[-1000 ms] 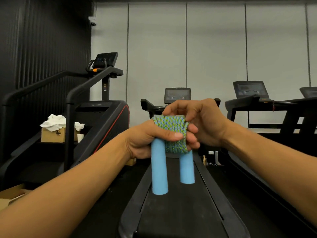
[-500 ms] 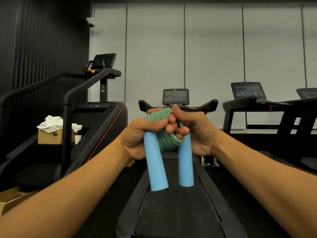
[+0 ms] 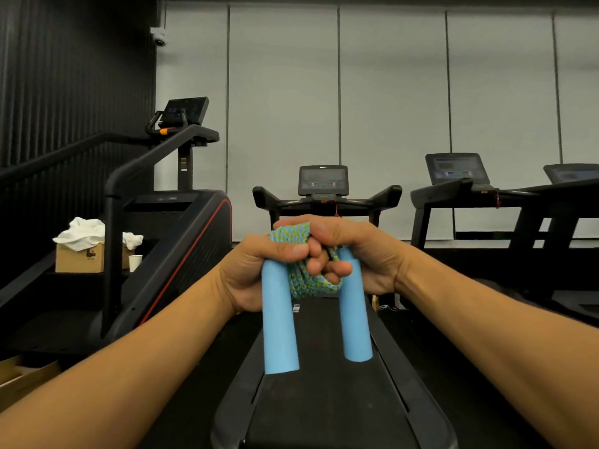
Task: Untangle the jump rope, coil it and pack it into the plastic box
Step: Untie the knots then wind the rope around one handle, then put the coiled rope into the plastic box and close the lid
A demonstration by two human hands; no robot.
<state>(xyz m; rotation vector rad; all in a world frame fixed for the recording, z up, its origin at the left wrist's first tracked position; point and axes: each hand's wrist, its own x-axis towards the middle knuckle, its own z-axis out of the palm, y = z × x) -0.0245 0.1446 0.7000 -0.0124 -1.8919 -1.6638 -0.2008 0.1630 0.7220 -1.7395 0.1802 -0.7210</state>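
Note:
The jump rope has two light-blue foam handles and a green-and-blue braided cord (image 3: 308,281) wound in a bundle between them. My left hand (image 3: 256,273) grips the top of the left handle (image 3: 279,322), thumb pressing on the cord. My right hand (image 3: 353,254) grips the top of the right handle (image 3: 354,315), its fingers curled into the cord loops. Both handles point down, spread apart, held in the air over the treadmill. No plastic box is in view.
A black treadmill (image 3: 324,400) runs straight ahead below my hands. A stair climber (image 3: 175,228) stands to the left, with a cardboard box (image 3: 77,257) of white cloth and a paper cup (image 3: 135,262). More treadmills (image 3: 479,189) stand to the right.
The neat wrap of cord has loosened into hanging loops. My right hand shifted from the top of the bundle onto the right handle, and the handles have spread apart.

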